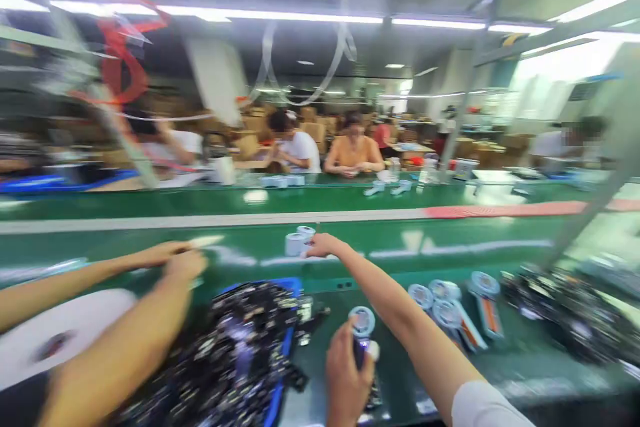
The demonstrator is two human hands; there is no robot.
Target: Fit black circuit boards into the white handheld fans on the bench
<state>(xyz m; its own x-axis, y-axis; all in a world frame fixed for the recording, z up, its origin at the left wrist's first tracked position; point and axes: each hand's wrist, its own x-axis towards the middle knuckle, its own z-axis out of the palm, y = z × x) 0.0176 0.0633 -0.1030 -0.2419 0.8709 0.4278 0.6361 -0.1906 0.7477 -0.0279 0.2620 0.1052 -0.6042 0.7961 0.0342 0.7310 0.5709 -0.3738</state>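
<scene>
Ring-topped device (363,328), one, is gripped by left hand (345,371); right hand's (324,246) grip, at two cylinders (294,245), unclear.

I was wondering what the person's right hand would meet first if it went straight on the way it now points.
Most likely the pale blue pieces on the green surface: the right hand has its fingertips right by them, though blur and depth leave contact unclear.

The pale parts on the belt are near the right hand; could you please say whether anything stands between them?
Nothing visible does: the right hand is at the pale parts, fingers by their right edge; contact is unclear.
</scene>
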